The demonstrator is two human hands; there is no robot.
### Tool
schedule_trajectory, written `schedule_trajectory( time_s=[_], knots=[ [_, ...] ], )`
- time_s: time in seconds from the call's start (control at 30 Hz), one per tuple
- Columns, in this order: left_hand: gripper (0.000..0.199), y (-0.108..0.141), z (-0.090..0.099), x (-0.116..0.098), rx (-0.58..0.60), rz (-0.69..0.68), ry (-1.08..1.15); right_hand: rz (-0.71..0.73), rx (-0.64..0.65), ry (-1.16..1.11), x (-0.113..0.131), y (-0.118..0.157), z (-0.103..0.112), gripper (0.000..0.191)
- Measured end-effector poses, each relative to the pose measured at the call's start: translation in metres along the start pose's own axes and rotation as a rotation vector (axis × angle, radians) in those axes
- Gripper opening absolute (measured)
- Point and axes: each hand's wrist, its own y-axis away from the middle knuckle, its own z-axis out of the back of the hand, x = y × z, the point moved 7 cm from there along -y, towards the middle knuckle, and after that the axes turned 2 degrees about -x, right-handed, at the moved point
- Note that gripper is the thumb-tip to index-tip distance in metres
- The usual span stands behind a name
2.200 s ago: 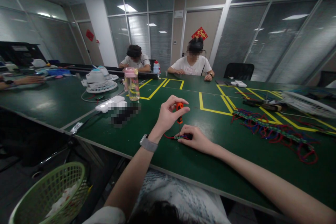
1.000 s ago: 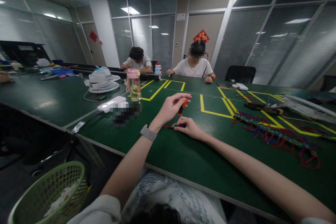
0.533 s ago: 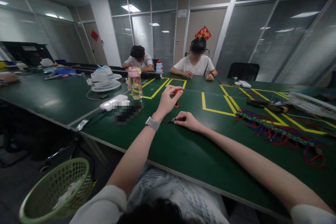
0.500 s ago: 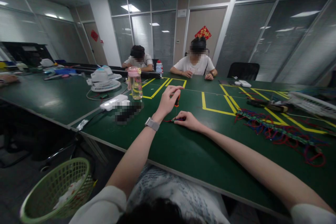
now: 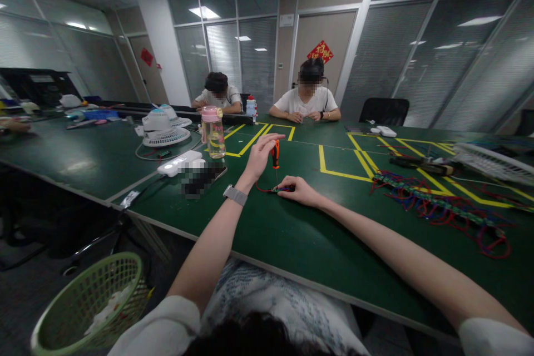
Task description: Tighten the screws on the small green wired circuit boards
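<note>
An orange-and-black screwdriver (image 5: 275,157) stands upright with its thin shaft pointing down. My left hand (image 5: 259,157), a watch on its wrist, is at the handle, thumb and fingers closed around its upper part. Under the tip lies a small green circuit board (image 5: 274,189) with red and dark wires. My right hand (image 5: 299,191) pinches the board's right end and rests on the table. The exact spot where the tip meets the board is too small to make out.
Wired circuit boards (image 5: 438,206) lie in a row at right, near pliers (image 5: 421,165). To the left are a pink-lidded bottle (image 5: 216,136), a white power strip (image 5: 179,163) and fans (image 5: 162,130). Two people sit opposite. A green basket (image 5: 125,258) stands below the table edge.
My left hand has shifted slightly left and its fingers have turned on the handle, so more of the orange screwdriver shows. My right hand has stayed on the board.
</note>
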Motion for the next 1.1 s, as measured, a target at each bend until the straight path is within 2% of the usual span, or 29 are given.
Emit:
schedule_trajectory(
  time_s=[0.07, 0.13, 0.27, 0.33, 0.4, 0.5, 0.57, 0.7, 0.77, 0.83, 0.97, 1.1],
  knots=[
    [0.031, 0.001, -0.007, 0.005, 0.077, 0.086, 0.154, -0.03, -0.021, -0.003, -0.001, 0.001, 0.001, 0.022],
    [0.033, 0.003, -0.01, 0.006, 0.077, 0.125, 0.18, -0.066, -0.04, -0.007, -0.003, 0.001, 0.001, 0.021],
    [0.026, 0.004, -0.003, -0.004, -0.038, 0.025, -0.024, -0.09, -0.054, -0.018, -0.006, 0.001, 0.001, 0.017],
    [0.022, 0.004, -0.002, -0.008, -0.045, -0.024, -0.075, -0.087, -0.058, -0.019, -0.006, 0.001, 0.001, 0.017],
    [0.026, 0.003, -0.006, -0.005, 0.005, -0.007, 0.014, -0.087, -0.059, -0.026, -0.007, 0.001, 0.001, 0.018],
    [0.034, 0.005, -0.016, 0.004, 0.097, 0.105, 0.247, -0.09, -0.055, -0.04, -0.008, 0.001, 0.0, 0.019],
    [0.037, 0.006, -0.018, 0.007, 0.073, 0.141, 0.289, -0.09, -0.059, -0.042, -0.008, 0.001, 0.0, 0.019],
    [0.031, 0.007, -0.008, 0.002, -0.074, 0.075, 0.067, -0.1, -0.064, -0.04, -0.009, 0.001, 0.001, 0.018],
    [0.024, 0.007, -0.005, -0.004, -0.108, 0.021, -0.062, -0.106, -0.06, -0.041, -0.009, 0.001, 0.001, 0.017],
    [0.024, 0.006, -0.006, -0.006, -0.078, 0.0, -0.056, -0.11, -0.056, -0.046, -0.009, 0.001, 0.001, 0.017],
    [0.033, 0.007, -0.016, 0.001, 0.046, 0.085, 0.124, -0.11, -0.057, -0.056, -0.007, 0.001, 0.001, 0.016],
    [0.026, 0.008, -0.006, -0.004, -0.079, 0.018, -0.067, -0.106, -0.06, -0.065, -0.005, 0.002, 0.001, 0.016]
  ],
)
